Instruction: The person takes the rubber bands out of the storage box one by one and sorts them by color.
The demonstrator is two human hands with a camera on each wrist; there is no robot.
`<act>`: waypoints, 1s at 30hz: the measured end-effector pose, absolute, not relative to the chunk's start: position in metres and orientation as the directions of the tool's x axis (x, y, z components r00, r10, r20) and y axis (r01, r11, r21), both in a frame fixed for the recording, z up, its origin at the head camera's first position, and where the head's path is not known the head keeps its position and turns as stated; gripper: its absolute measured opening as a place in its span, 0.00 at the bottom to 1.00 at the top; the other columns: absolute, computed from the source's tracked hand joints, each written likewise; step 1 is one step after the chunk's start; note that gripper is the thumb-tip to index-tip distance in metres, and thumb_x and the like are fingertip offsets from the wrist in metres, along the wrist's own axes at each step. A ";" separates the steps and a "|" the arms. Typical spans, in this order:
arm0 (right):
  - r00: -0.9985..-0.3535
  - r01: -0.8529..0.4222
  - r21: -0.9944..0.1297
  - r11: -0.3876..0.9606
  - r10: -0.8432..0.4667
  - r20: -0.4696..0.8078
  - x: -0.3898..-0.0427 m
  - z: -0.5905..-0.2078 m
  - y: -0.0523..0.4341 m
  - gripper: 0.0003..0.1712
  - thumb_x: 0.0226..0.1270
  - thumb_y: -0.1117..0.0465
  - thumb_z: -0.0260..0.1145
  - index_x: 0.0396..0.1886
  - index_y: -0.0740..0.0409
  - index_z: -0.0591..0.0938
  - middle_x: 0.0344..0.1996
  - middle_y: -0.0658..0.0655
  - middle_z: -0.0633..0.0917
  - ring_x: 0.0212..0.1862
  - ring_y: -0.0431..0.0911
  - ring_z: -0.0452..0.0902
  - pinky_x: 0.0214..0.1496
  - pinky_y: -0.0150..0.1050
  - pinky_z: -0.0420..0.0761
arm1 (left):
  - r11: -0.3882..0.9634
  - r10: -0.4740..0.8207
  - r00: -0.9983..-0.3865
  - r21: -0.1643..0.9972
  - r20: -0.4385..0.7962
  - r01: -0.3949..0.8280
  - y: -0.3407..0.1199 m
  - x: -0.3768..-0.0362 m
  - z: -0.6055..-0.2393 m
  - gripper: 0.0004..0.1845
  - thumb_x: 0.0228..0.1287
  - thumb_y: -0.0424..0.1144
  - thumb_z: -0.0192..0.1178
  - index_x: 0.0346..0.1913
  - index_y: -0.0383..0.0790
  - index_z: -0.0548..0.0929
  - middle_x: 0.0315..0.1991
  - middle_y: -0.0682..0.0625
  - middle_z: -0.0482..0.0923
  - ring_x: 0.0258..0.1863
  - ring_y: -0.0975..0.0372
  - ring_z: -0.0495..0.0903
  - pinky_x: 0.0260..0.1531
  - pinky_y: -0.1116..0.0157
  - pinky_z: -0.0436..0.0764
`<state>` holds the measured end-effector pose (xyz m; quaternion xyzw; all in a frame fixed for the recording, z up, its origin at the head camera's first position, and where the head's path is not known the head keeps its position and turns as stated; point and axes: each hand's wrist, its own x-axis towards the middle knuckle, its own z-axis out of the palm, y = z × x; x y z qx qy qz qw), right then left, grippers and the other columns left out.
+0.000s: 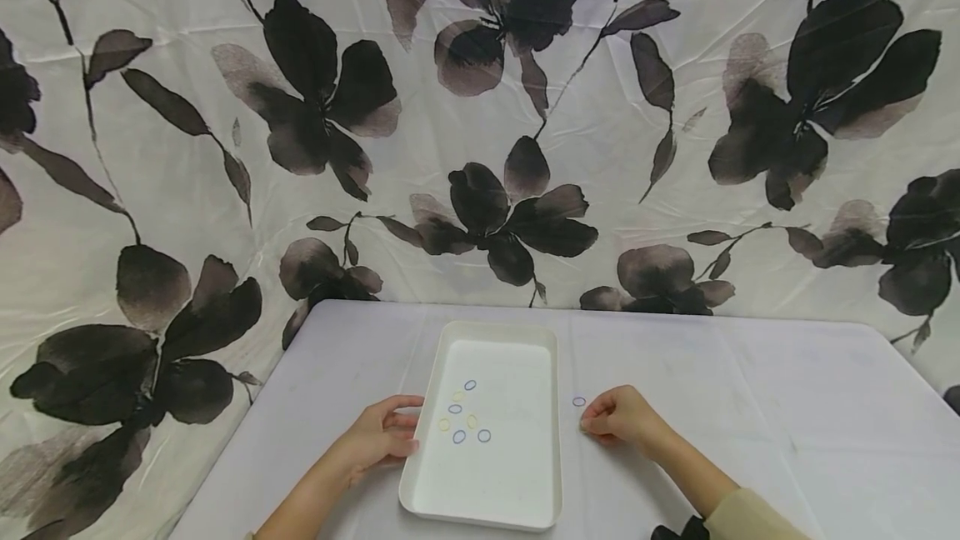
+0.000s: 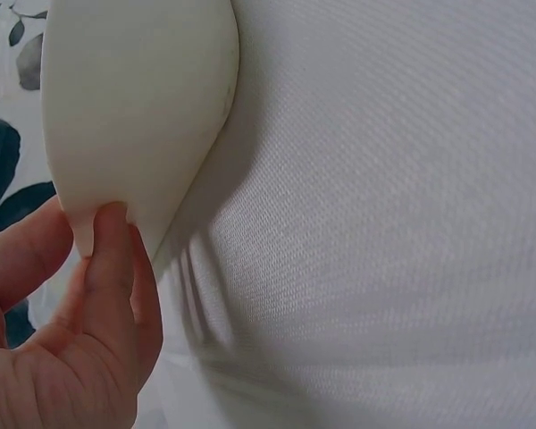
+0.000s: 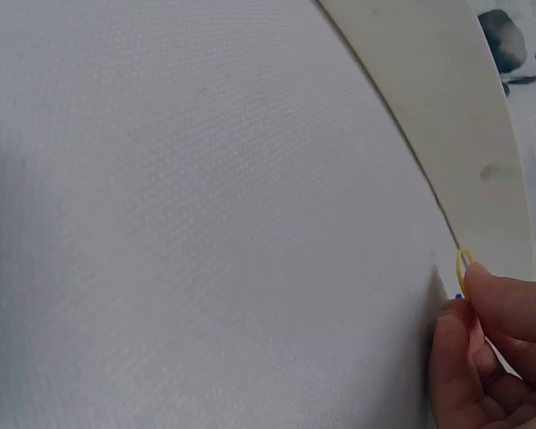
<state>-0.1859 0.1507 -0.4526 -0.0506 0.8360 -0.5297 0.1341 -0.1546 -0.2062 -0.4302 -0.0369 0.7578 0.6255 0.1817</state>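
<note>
A white rectangular tray (image 1: 487,482) lies on the table, and several small blue and yellow rubber bands are spread over its floor, among them a blue one (image 1: 470,385) and a yellow one (image 1: 472,422). My left hand (image 1: 378,436) holds the tray's left rim, thumb and fingers on either side of the edge in the left wrist view. To the right of the tray, my right hand (image 1: 622,419) pinches a yellow rubber band (image 3: 461,273) between thumb and fingertips, close to the table. Just beyond those fingertips a blue rubber band (image 1: 579,402) lies on the cloth.
A white cloth (image 1: 712,390) covers the table. Behind it hangs a pale curtain (image 1: 420,132) printed with dark flowers. Part of a black object (image 1: 681,529) shows beside the right sleeve at the bottom edge.
</note>
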 end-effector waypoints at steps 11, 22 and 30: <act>-0.971 0.064 -0.874 0.481 -0.170 -0.165 -0.185 -0.452 0.145 0.04 0.48 0.71 0.71 0.24 0.68 0.84 0.16 0.49 0.78 0.20 0.39 0.70 0.23 0.32 0.75 | 0.229 0.168 -0.934 0.934 -0.317 -0.275 -0.206 -0.155 -0.429 0.36 0.47 0.18 0.61 0.63 0.28 0.64 0.45 0.37 0.75 0.37 0.55 0.79 0.35 0.59 0.82; -0.970 0.080 -0.871 0.485 -0.163 -0.180 -0.186 -0.452 0.146 0.05 0.46 0.71 0.72 0.25 0.67 0.85 0.17 0.50 0.80 0.20 0.39 0.71 0.23 0.32 0.76 | 0.222 0.181 -0.932 0.937 -0.313 -0.271 -0.207 -0.155 -0.429 0.36 0.47 0.18 0.61 0.63 0.27 0.63 0.46 0.36 0.74 0.37 0.55 0.79 0.35 0.59 0.82; -0.958 0.100 -0.890 0.445 -0.200 -0.207 -0.188 -0.446 0.151 0.06 0.48 0.71 0.71 0.28 0.69 0.84 0.19 0.50 0.81 0.20 0.40 0.71 0.23 0.32 0.75 | 0.227 0.176 -0.930 0.932 -0.324 -0.282 -0.205 -0.154 -0.428 0.36 0.48 0.18 0.61 0.63 0.28 0.64 0.45 0.37 0.74 0.37 0.55 0.79 0.35 0.59 0.82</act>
